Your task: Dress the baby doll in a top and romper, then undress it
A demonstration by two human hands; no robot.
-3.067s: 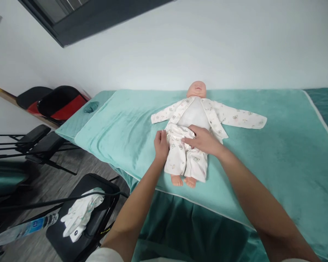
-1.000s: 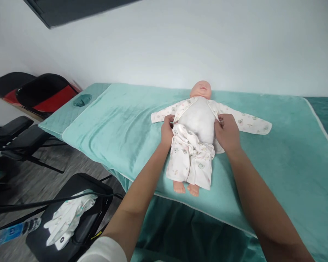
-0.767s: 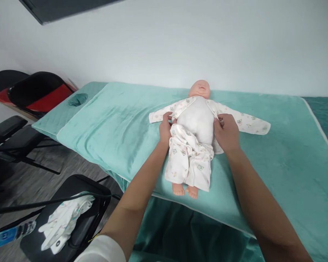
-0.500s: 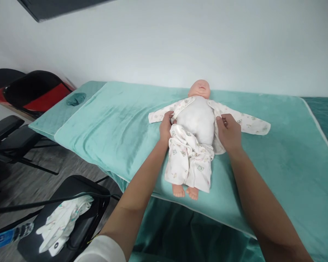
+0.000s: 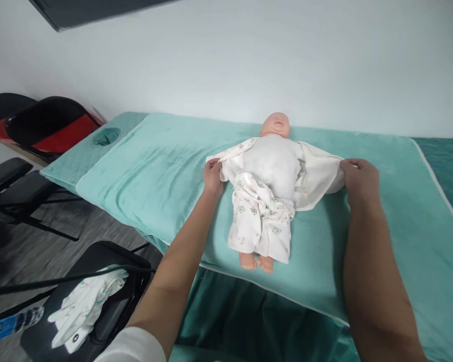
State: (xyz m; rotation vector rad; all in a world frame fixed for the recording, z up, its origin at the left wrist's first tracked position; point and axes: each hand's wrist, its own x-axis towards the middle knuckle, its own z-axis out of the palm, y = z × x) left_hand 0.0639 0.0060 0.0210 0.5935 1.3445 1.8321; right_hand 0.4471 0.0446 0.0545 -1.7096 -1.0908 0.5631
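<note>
Baby doll [image 5: 274, 163] lies on its back mid teal blanket [image 5: 154, 171], long axis running straight away from the camera: head toward the wall, feet at the near edge. Left hand [image 5: 213, 177] and right hand [image 5: 358, 178] each have fingers clamped on a flap of its printed top [image 5: 317, 176], spread out sideways.

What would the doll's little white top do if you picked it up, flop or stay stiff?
Probably flop: the top sags and folds where the right hand and left hand hold its sides out. It looks thin, so likely light. It probably won't slide freely, since the doll lies on it.
</note>
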